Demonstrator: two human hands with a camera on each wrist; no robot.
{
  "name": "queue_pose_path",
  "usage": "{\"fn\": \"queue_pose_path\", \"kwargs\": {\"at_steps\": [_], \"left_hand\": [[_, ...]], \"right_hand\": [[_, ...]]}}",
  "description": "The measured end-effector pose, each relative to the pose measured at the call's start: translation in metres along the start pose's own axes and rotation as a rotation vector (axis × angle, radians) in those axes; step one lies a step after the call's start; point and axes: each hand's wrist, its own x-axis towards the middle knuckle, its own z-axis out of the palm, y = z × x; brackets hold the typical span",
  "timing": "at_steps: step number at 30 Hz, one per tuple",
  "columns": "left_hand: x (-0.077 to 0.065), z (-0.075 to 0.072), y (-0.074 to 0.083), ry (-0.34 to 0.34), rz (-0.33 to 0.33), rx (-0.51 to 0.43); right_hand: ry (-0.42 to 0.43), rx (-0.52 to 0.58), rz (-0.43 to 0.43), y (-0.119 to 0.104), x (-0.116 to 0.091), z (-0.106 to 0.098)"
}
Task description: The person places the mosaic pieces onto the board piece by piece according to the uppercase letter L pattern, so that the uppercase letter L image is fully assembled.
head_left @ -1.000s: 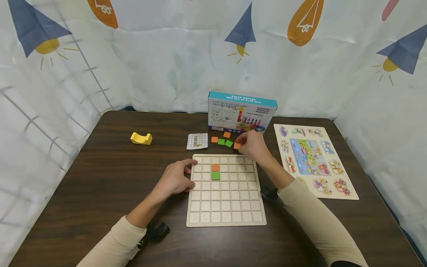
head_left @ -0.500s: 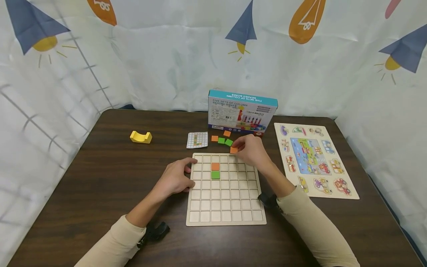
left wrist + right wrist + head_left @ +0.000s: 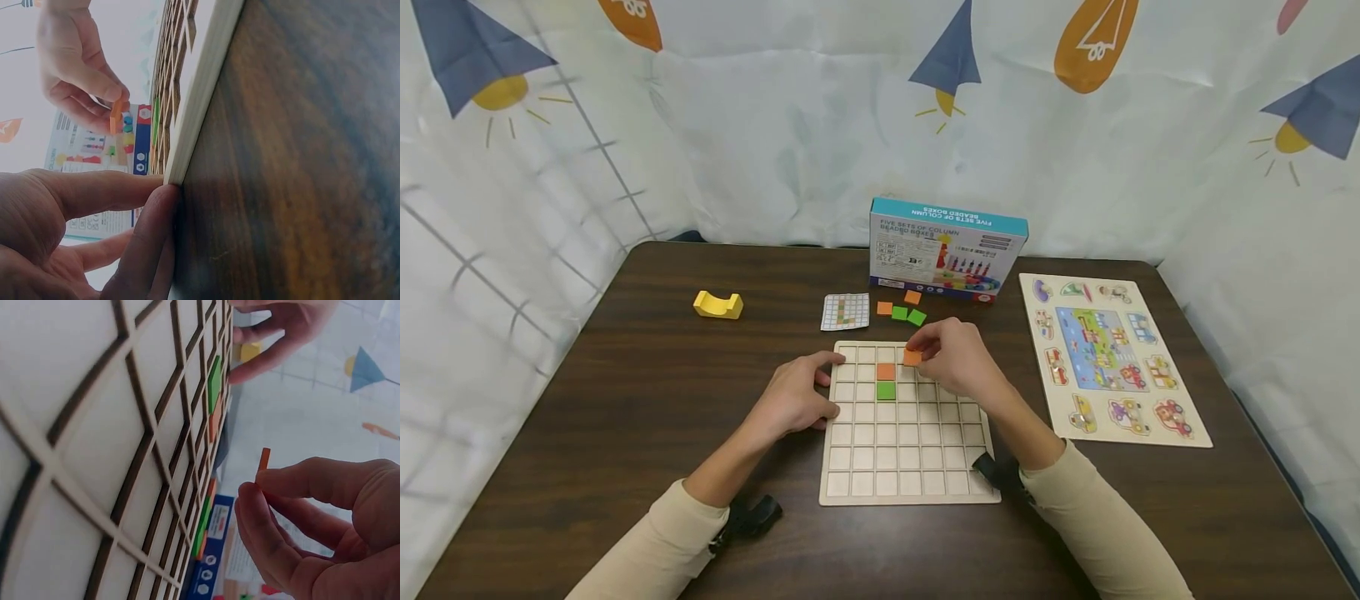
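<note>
My right hand (image 3: pixel 953 358) pinches an orange square tile (image 3: pixel 912 357) between thumb and fingertips, held above the upper part of a wooden grid board (image 3: pixel 910 503). In the right wrist view that orange tile (image 3: pixel 264 459) is seen edge-on, apart from the grid. Against the board's left edge rests my left hand (image 3: pixel 796 396), its thumb and fingertip touching the rim; the left wrist view shows fairly straight fingers (image 3: pixel 119 190) there. Two tiles sit in grid cells: an orange tile (image 3: pixel 885 372) with a green tile (image 3: pixel 886 390) directly below it.
Beyond the board lie several loose orange and green tiles (image 3: pixel 899 313) and a small pattern card (image 3: pixel 846 312). Behind them stands a box (image 3: pixel 947 250). A yellow curved block (image 3: pixel 718 305) is at left; a picture puzzle board (image 3: pixel 1112 358) lies at right.
My right hand has brought the orange tile from beside the loose tiles toward me and left, over the grid board. The left hand has stayed at the board's edge.
</note>
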Motion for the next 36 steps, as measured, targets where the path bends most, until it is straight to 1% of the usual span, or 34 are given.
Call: {"fn": "queue_pose_path", "kwargs": {"at_steps": [5, 8, 14, 19, 22, 31, 36], "left_hand": [[0.0, 0.0, 0.0, 0.001, 0.005, -0.004], [-0.001, -0.001, 0.0, 0.0, -0.001, -0.003], [-0.001, -0.001, -0.001, 0.001, -0.003, 0.0], [-0.002, -0.002, -0.001, 0.001, -0.003, 0.013], [-0.002, -0.003, -0.001, 0.006, -0.002, 0.02], [0.0, 0.0, -0.001, -0.01, 0.003, 0.012], [0.0, -0.001, -0.001, -0.005, -0.001, 0.014]], "right_hand": [[-0.019, -0.011, -0.055, -0.005, -0.005, 0.004], [-0.04, -0.02, -0.07, -0.009, -0.006, 0.006], [-0.086, -0.036, -0.054, -0.019, -0.006, 0.012], [-0.089, -0.043, -0.037, -0.02, -0.007, 0.015], [-0.09, -0.043, -0.046, -0.02, -0.008, 0.017], [-0.142, -0.047, -0.056, -0.018, -0.015, 0.022], [-0.161, -0.044, -0.079, -0.018, -0.015, 0.026]]}}
